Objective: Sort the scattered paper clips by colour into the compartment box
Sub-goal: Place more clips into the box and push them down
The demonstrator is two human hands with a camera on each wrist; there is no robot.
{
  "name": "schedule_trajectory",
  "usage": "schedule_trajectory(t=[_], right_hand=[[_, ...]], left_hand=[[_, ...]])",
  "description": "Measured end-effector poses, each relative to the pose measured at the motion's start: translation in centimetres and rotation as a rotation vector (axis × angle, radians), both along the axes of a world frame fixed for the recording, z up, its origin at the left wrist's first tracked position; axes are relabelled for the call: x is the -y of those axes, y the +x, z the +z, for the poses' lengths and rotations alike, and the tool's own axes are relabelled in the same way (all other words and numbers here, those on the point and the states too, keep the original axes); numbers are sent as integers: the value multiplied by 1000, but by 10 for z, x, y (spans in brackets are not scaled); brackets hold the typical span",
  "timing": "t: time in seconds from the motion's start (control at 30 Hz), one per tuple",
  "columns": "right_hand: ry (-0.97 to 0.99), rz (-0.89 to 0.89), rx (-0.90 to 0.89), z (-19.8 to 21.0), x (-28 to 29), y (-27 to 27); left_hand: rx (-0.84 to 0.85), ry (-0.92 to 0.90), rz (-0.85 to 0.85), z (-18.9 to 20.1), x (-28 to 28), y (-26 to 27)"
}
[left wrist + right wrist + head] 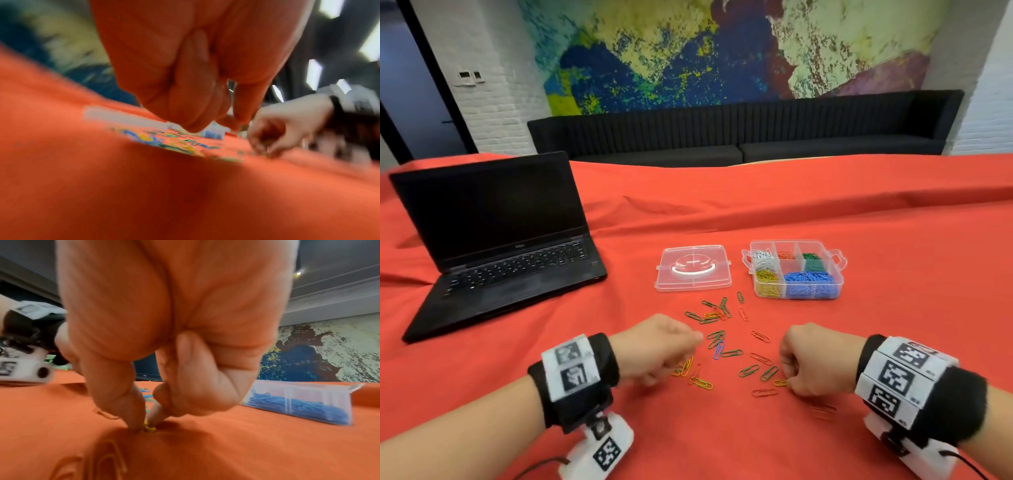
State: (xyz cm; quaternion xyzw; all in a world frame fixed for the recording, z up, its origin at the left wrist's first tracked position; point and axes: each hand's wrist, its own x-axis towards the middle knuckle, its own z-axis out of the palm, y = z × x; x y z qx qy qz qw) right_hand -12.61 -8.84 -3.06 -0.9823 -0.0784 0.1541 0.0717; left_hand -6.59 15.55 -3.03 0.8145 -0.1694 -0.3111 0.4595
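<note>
Yellow paper clip is pinched in the right hand grip against the desk; left hand grip is curled, contents unclear.

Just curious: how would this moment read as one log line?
right hand: pinching yellow clip on cloth | left hand: curled, contents unclear | compartment box: open

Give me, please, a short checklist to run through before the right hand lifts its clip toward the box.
1. Right hand fingers pinch the yellow clip: ok.
2. Clip clear of the red cloth: not ok, it lies on it.
3. Compartment box open, lid beside it: ok.
4. Yellow compartment has room: ok.
5. Left hand out of the path: ok.
6. Left hand holding a clip: cannot tell.
</note>
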Motion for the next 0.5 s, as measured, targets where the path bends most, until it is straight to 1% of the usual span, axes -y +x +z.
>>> schedule_trajectory(t=[0.03, 0.07, 0.1, 0.13, 0.17, 0.2, 0.23, 0.27, 0.33, 0.37, 0.4, 0.43, 0.5], right_hand=[[-23, 6, 1, -1, 1, -1], [-42, 5, 5, -1, 1, -2], [-53, 2, 2, 0, 2, -3], [-52, -2, -16, 2, 3, -3], [-35, -11, -51, 6, 4, -3], [32, -39, -97, 10, 4, -2], [171, -87, -148, 14, 4, -1], [387, -155, -203, 17, 4, -1], [949, -354, -343, 22, 1, 2], [1190, -433, -422, 22, 1, 4], [1367, -476, -490, 22, -1, 6], [1491, -500, -542, 22, -4, 7], [1633, -528, -607, 20, -8, 10]], left_hand=[[257, 198, -126, -3, 4, -1], [459, 365, -264, -5, 6, -2], [581, 480, -360, -7, 7, -3], [638, 543, -404, -7, 8, -4], [660, 565, -421, -7, 9, -4], [672, 574, -428, -7, 10, -4], [683, 584, -437, -6, 11, -5], [684, 600, -449, -6, 12, -5], [677, 615, -449, -6, 11, -4], [670, 611, -433, -5, 9, -2], [652, 597, -406, -4, 5, 1], [629, 574, -375, -2, 2, 3], [594, 526, -331, 2, -4, 5]])
